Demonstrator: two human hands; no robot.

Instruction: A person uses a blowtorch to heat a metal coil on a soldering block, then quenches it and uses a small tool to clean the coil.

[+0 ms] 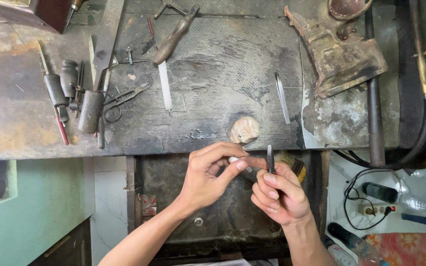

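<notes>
Workbench point(213, 83) edge; hands point(208, 180) gripping tweezers point(269, 158)

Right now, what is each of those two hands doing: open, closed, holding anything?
Left hand: closed, pinching a small white piece between thumb and fingers.
Right hand: closed around a thin dark metal strip, held upright.

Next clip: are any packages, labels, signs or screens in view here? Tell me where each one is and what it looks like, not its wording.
Bottle: lies on the floor at right; clear plastic, dark cap end, pale label band.
Second bottle: floor, lower right beside a red flowered cloth; clear, dark cap.
Small printed scrap: under the workbench, left of the hands; red and white.
No signs or screens.
</notes>
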